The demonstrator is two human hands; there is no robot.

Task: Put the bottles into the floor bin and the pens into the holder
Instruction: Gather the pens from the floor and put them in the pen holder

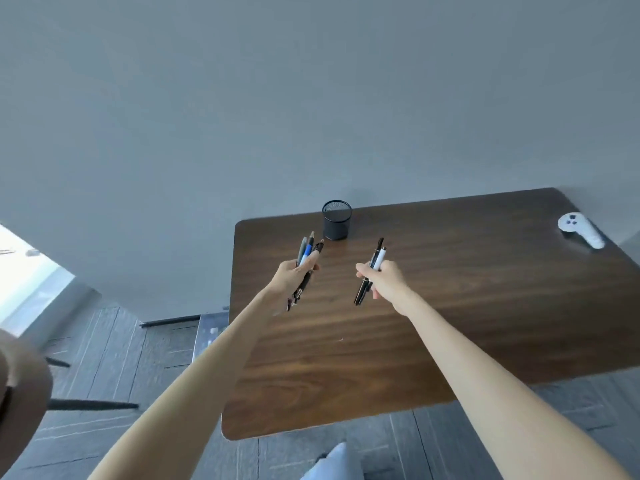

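Note:
A black mesh pen holder (336,220) stands upright at the far edge of the dark wooden table (450,306), against the grey wall. My left hand (294,277) grips a bundle of several pens (306,252), grey, blue and black, tips pointing up toward the holder. My right hand (382,280) grips two or three pens (374,265), black and white, also slanted upward. Both hands hover above the table, just in front of the holder, one on each side. No bottles show. Beside the table's left edge, a shiny bin (211,332) on the floor is partly visible.
A white hand controller (581,230) lies at the table's far right corner. A brown chair (20,386) with dark legs stands at the left on the grey tiled floor. A bright window is at the far left.

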